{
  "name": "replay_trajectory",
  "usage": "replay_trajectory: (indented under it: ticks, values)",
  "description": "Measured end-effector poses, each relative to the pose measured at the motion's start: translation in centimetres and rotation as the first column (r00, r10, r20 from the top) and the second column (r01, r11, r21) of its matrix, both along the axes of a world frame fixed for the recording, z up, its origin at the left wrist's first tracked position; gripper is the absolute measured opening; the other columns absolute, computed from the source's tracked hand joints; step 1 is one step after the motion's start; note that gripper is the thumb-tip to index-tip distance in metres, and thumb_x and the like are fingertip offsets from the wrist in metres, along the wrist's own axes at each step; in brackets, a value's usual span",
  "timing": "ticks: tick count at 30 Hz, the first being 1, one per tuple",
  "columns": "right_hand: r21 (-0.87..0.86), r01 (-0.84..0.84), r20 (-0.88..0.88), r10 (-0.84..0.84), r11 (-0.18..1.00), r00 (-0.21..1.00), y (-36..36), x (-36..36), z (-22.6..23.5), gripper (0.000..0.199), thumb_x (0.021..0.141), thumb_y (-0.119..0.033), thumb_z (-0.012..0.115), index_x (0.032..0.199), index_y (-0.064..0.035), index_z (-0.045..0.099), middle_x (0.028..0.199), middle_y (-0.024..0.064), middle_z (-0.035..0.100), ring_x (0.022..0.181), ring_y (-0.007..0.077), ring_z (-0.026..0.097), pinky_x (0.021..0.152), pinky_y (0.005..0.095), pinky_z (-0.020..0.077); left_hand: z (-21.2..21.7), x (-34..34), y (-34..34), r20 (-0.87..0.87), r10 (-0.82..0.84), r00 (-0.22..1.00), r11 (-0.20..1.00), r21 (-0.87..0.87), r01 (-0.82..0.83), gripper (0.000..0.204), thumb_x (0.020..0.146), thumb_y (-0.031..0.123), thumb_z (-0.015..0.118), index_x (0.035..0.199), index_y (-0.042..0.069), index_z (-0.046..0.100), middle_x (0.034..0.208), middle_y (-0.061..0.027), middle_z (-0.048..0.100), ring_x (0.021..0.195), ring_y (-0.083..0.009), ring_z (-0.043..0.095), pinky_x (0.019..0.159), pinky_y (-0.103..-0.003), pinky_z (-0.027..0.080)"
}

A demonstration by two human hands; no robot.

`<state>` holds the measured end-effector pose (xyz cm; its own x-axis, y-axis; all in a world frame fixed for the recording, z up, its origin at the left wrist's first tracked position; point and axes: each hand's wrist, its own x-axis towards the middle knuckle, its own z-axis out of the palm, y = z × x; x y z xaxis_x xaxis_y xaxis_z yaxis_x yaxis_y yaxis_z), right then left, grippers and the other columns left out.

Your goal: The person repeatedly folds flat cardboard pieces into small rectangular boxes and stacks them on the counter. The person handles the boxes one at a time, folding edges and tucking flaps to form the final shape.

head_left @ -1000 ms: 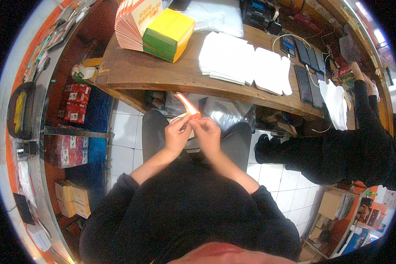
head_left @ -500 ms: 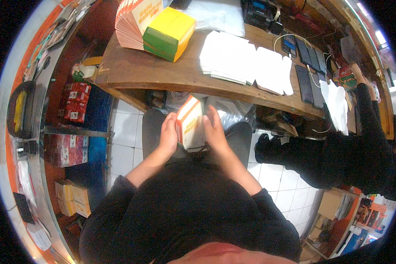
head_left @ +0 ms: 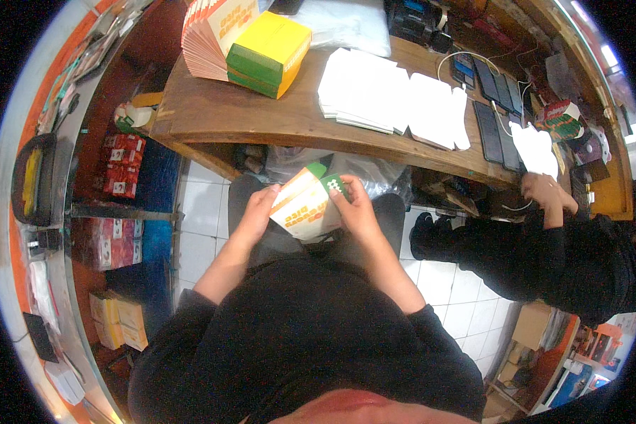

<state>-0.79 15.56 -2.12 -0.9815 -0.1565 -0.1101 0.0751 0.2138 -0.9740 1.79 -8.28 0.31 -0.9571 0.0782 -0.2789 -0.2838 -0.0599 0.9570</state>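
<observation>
I hold a small cardboard carton (head_left: 305,203), white with orange and green print, over my lap. My left hand (head_left: 256,209) grips its left side. My right hand (head_left: 353,203) grips its right side, with fingers on a green flap at the top. The carton is tilted, its printed face toward me. Both forearms come up from my dark sweater at the bottom of the view.
A wooden table (head_left: 261,113) stands ahead with a yellow and green box (head_left: 270,54), a fanned stack of flat printed cartons (head_left: 208,35) and white flat sheets (head_left: 392,95). Another person in black (head_left: 544,247) sits at the right. Shelves with red packs (head_left: 124,166) line the left.
The folded piece pinched between my fingers has been spread into a broad carton, now tilted with its printed face up. My hands have moved apart to its two sides.
</observation>
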Motion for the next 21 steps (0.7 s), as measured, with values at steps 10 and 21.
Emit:
replay_trajectory:
  ticks: [10,21]
  values:
    - [0.304,-0.037,-0.245,0.116,0.952,0.963,-0.8,1.4,5.8,0.022,0.087,-0.026,0.068,0.1,-0.008,0.067,0.099,0.0122,0.068,0.094,0.0315,0.065,0.082,0.0383,0.0495,2.8,0.6,2.7,0.098,-0.099,0.99,0.983,0.162,0.083,0.022,0.098,0.028,0.057,0.098,0.005,0.06,0.086,-0.0029,0.064,0.069,-0.0112,0.063,0.062,-0.023,0.048]
    - [0.448,0.086,-0.449,0.14,0.89,0.883,-1.9,2.5,6.2,0.012,0.077,-0.013,0.072,0.087,-0.0123,0.067,0.091,0.0031,0.067,0.091,0.0229,0.064,0.084,0.0373,0.043,2.4,1.0,3.8,0.082,-0.046,0.996,0.991,0.126,0.036,0.012,0.092,0.013,0.064,0.098,0.002,0.061,0.087,-0.003,0.064,0.07,-0.0114,0.063,0.063,-0.023,0.051]
